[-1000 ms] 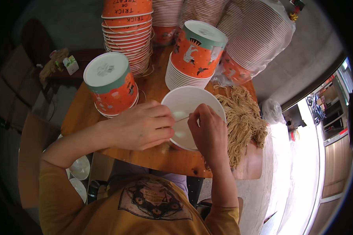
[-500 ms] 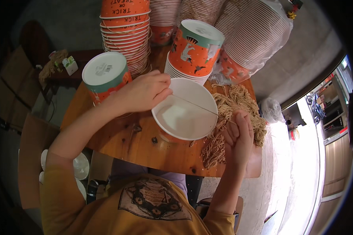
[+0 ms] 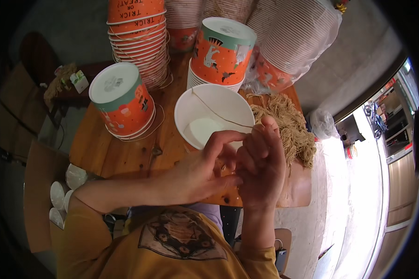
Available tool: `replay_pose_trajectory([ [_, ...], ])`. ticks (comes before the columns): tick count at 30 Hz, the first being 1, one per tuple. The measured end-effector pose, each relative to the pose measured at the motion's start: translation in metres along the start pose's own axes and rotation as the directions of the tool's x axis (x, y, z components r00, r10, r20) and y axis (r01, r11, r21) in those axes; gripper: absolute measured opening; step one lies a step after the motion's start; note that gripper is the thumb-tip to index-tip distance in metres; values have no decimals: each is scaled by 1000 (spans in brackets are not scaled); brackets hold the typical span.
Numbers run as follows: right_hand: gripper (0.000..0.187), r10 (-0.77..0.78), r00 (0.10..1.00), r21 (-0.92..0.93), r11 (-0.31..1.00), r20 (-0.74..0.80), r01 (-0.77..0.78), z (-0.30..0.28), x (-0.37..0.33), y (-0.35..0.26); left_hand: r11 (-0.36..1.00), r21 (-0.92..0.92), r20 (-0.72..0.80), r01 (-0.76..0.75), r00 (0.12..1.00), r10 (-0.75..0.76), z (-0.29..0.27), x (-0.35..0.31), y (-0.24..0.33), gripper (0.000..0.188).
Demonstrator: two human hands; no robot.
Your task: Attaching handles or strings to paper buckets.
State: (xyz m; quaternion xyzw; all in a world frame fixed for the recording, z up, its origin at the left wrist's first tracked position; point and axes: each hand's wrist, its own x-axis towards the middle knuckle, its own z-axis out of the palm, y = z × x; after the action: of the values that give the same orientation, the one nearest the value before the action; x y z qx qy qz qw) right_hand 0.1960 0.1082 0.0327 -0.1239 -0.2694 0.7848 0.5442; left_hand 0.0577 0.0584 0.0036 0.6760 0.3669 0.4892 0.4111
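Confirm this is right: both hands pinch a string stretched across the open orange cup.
Not quite. In the head view, the left hand and right hand do pinch the string, but the open cup is white, not orange.

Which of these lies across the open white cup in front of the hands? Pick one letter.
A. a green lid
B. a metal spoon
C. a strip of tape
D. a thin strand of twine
D: a thin strand of twine runs across the mouth of the open white cup toward the fingers of both hands, with a heap of the same tan twine lying beside it.
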Motion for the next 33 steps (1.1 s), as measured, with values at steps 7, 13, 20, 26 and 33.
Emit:
replay_pose_trajectory([
  [7, 15, -122, 990, -61, 991, -64, 118, -27, 8, -7, 954, -219, 96, 204, 978, -187, 1, -13, -8, 48],
  [13, 15, -186, 965, -199, 969, -184, 149, -70, 16, -9, 938, -187, 83, 292, 956, -281, -7, -30, -13, 34],
  [20, 15, -340, 934, -783, 608, -105, 133, -107, 11, -5, 968, -29, 25, 251, 968, -250, -13, -30, -13, 30],
  [26, 37, -59, 942, -819, 478, 332, 318, -65, -42, 5, 973, 51, 24, 227, 973, -229, -4, -15, 0, 25],
  [33, 31, -56, 950, -882, 356, 309, 308, -69, -47, 9, 953, 11, 59, 303, 951, -303, -3, -3, 2, 28],
])
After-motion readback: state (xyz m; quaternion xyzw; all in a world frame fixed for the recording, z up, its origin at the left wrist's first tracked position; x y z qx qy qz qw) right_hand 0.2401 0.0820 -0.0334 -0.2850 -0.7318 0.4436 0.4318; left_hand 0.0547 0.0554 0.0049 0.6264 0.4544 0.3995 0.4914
